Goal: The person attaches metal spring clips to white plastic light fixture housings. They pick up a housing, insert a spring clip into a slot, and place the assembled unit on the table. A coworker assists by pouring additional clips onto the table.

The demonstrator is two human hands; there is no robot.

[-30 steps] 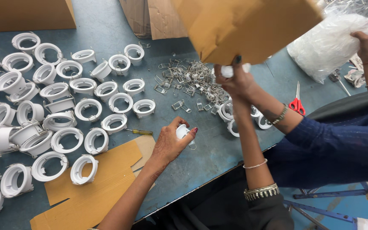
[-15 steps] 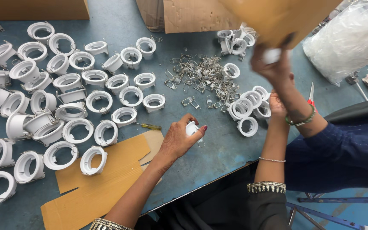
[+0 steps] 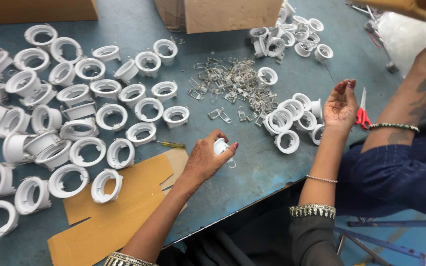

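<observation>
On the blue-grey worktable [image 3: 252, 162], near its front edge, the left hand [image 3: 205, 160] rests with fingers curled around a small white plastic ring housing [image 3: 221, 146]; the grip is closed on the part, and a thin wire clip appears to hang from its lower side, though the view is too small to be sure. Just left of this hand lies a slim screwdriver with a yellow handle [image 3: 169, 144], and below it a flat sheet of brown cardboard [image 3: 119, 197] reaches to the table's edge.

Right of centre, the right hand [image 3: 340, 104] is raised palm-up above the table — fingers straight, apart and holding nothing. It hovers just beside a cluster of white ring housings [image 3: 292, 118], with red-handled scissors [image 3: 362, 114] lying just to its right.

Between the two hands, further back, sits a loose heap of small grey metal spring clips [image 3: 232, 83]. A second, smaller group of white housings [image 3: 292, 34] stands at the back beside a brown cardboard box [image 3: 223, 15].

Across the left half of the table, many larger white rings fitted with clips [image 3: 65, 113] are set out in rough rows, some overlapping the cardboard sheet.

At the right edge, another person's forearm with a beaded bangle [image 3: 395, 127] and a dark blue sleeve [image 3: 395, 177] enters the view — well apart from the housing in the left hand.
</observation>
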